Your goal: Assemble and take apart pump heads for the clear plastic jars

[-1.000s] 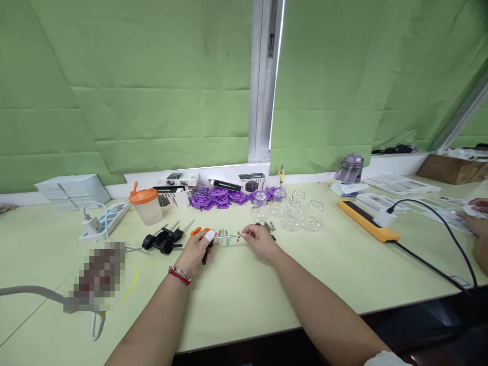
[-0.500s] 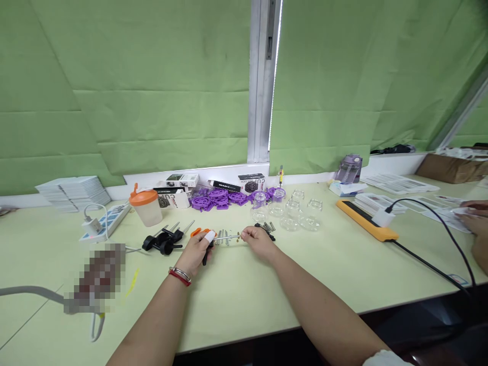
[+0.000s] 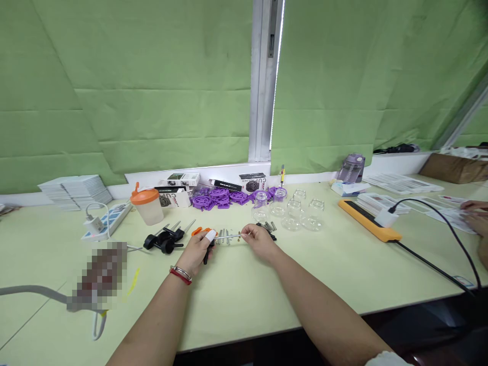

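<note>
My left hand [image 3: 196,250], with a white wrap on its thumb, is closed around a black part [image 3: 208,252] from which a thin metal rod [image 3: 229,237] sticks out to the right. At the far end of that rod, the fingertips of my right hand [image 3: 259,240] are pinched together; what lies between them is too small to make out. Metal pins [image 3: 220,236] and tiny brass-coloured pieces lie on the table just behind the rod. Orange pieces [image 3: 198,231] sit beyond my left hand. Coil springs [image 3: 273,226] rest beside my right hand.
Black parts with metal shafts [image 3: 165,240] lie to the left, near an orange-lidded cup [image 3: 148,206]. Purple plastic parts [image 3: 219,198] and clear glass jars [image 3: 293,216] stand behind. An orange power strip [image 3: 368,221] is at right, with another person's hands [image 3: 476,216] beyond.
The view has shifted slightly. Both hands keep nearly the same pose at the rod, and no object has clearly been taken up or let go.
</note>
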The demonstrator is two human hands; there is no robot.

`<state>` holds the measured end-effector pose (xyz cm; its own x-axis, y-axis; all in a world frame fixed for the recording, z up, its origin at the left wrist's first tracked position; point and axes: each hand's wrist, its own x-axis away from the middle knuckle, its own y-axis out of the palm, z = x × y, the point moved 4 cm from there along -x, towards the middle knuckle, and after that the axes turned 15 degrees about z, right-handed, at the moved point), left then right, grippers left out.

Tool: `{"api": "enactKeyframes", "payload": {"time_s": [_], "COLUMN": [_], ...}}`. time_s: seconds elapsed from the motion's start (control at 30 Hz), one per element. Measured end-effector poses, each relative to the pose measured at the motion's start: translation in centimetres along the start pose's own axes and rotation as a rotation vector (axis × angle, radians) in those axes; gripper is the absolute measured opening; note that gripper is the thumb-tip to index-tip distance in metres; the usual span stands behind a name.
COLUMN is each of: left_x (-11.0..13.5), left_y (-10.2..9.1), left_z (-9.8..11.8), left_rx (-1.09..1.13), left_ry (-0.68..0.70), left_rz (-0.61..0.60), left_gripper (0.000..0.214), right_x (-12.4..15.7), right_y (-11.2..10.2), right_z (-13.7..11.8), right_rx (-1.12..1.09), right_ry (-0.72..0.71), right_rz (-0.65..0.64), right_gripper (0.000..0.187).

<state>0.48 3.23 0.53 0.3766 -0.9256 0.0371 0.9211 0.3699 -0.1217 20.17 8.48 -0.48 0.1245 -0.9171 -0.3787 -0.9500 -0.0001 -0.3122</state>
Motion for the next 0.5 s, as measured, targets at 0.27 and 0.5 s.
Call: {"api": "enactKeyframes", "payload": {"time_s": [0.27, 0.5], "left_x": [0.21, 0.32], "left_y": [0.16, 0.14], "left_z": [0.19, 0.31], "left_rx": [-0.005, -0.005], "left_ry": [-0.001, -0.001], "left_rz": [-0.002, -0.015], "left_gripper": [0.034, 0.035], "right_x": [0.09, 0.10], "right_y": [0.03, 0.25], "right_z": [-0.33, -0.26], "right_rx": [0.030, 0.038], "right_ry": [0.012, 0.026], "right_rz": [-0.026, -0.039], "right_gripper": [0.023, 0.030]}}
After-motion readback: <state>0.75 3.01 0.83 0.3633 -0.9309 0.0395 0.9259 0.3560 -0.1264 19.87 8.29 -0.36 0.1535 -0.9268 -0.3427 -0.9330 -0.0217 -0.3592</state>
